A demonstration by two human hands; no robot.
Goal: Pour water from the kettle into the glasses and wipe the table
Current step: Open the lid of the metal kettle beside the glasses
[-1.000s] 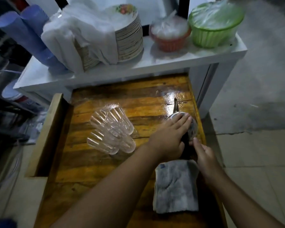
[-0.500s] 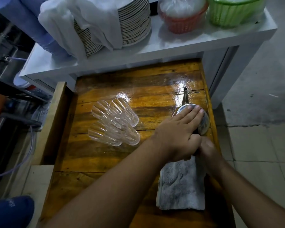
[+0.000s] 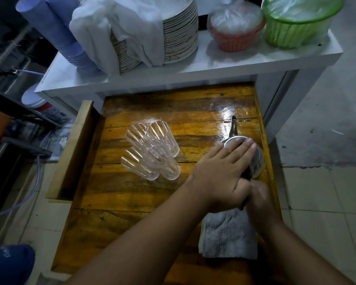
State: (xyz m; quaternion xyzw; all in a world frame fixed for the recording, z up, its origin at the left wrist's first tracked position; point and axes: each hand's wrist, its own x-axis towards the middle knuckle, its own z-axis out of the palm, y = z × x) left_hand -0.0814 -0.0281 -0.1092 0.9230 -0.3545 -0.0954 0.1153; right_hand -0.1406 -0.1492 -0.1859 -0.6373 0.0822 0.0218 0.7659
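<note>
The shiny kettle [image 3: 246, 155] sits near the right edge of the wooden desk [image 3: 132, 194], its thin spout pointing away. The left hand [image 3: 220, 177] lies flat on its lid, fingers spread out. The right hand [image 3: 259, 200] is curled behind the kettle – mostly hidden, so its grip is hard to tell. Four clear glasses [image 3: 152, 151] stand bunched together to the left. A gray cloth [image 3: 228, 235] lies folded just behind the hands.

Two bare forearms, sleeveless to the frame's edge, end in hands without rings, watches or gloves; fingernails short.
</note>
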